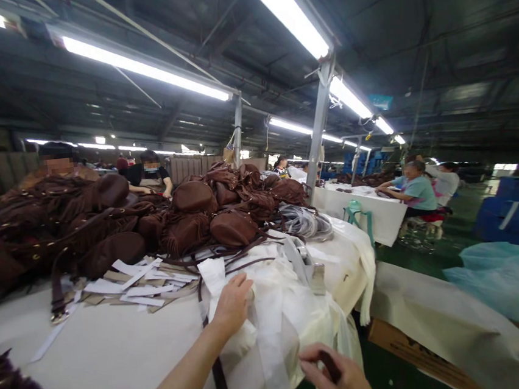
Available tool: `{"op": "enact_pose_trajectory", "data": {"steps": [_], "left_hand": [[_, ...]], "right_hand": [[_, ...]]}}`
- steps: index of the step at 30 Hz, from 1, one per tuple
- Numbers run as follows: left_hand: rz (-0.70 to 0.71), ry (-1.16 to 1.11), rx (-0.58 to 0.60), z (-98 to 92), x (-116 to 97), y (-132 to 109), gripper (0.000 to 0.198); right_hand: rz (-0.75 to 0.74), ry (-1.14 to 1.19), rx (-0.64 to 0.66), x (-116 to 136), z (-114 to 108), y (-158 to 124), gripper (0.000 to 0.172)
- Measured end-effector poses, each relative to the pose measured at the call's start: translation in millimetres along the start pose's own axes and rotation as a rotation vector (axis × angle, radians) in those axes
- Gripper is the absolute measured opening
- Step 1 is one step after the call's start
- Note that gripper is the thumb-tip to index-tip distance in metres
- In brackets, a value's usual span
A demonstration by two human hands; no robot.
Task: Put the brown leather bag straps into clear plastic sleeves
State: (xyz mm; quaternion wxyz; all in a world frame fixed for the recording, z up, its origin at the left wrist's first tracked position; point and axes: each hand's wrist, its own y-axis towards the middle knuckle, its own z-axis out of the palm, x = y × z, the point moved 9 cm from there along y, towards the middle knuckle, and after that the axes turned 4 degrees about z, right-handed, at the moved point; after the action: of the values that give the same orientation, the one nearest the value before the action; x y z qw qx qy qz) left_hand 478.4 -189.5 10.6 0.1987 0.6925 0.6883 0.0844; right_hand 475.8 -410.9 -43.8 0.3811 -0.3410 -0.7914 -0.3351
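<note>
My left hand (231, 305) rests on a heap of thin white sheets (270, 328) at the table's near side, fingers stretched forward over them. Lower right, my right hand (339, 375) is curled just off the table edge, with something dark brown between thumb and fingers that I cannot make out. A dark strap (220, 379) runs down the table beneath my left wrist. Beyond the sheets sits a grey tape dispenser (298, 258) with a metal end. Left of my left hand lie loose white and tan strips (134, 283).
Brown fringed bags (193, 198) pile along the table's far side; a coil of clear tubing (308, 221) lies beside them. Co-workers sit beyond and at a white table (357, 209) to the right. A cardboard box (412, 351) and translucent plastic (511, 286) stand at right.
</note>
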Motion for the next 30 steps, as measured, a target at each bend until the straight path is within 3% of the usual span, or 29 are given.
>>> {"op": "enact_pose_trajectory", "data": {"steps": [4,6,8,10,15,19,21,24,27,30], "left_hand": [[-0.015,0.041,-0.049,1.0,1.6,-2.3,0.053],[0.085,0.035,-0.048,4.8,-14.0,-4.8,0.052],[0.201,-0.002,0.005,14.9,-30.4,-8.0,0.045],[0.224,-0.018,0.033,21.1,-34.6,-9.1,0.039],[0.092,0.042,0.018,2.5,-8.7,-3.8,0.039],[0.169,0.139,0.08,-10.1,-1.8,-12.1,0.026],[0.233,0.167,0.089,-6.3,-5.6,-20.8,0.023],[0.312,0.18,0.137,12.2,-15.3,-30.3,0.015],[0.26,0.199,0.189,24.8,-18.2,-27.5,0.017],[0.187,0.157,0.106,14.1,-23.6,-16.2,0.015]], "right_hand": [[-0.207,-0.24,0.029,25.0,33.8,61.3,0.034],[-0.22,-0.35,0.126,24.8,56.3,76.8,0.042],[-0.2,-0.436,0.197,18.2,71.1,84.8,0.037],[-0.187,-0.48,0.204,11.0,76.1,88.8,0.032],[-0.157,-0.387,0.114,-3.7,67.8,90.8,0.034],[-0.121,-0.206,0.075,-10.0,60.1,91.0,0.021],[-0.084,-0.13,0.045,-12.9,55.1,93.7,0.017],[0.029,0.072,0.007,-22.1,45.4,99.8,0.025],[0.135,0.306,-0.004,-30.0,38.5,102.2,0.037],[0.148,0.422,0.01,-27.1,38.4,99.1,0.043]]}}
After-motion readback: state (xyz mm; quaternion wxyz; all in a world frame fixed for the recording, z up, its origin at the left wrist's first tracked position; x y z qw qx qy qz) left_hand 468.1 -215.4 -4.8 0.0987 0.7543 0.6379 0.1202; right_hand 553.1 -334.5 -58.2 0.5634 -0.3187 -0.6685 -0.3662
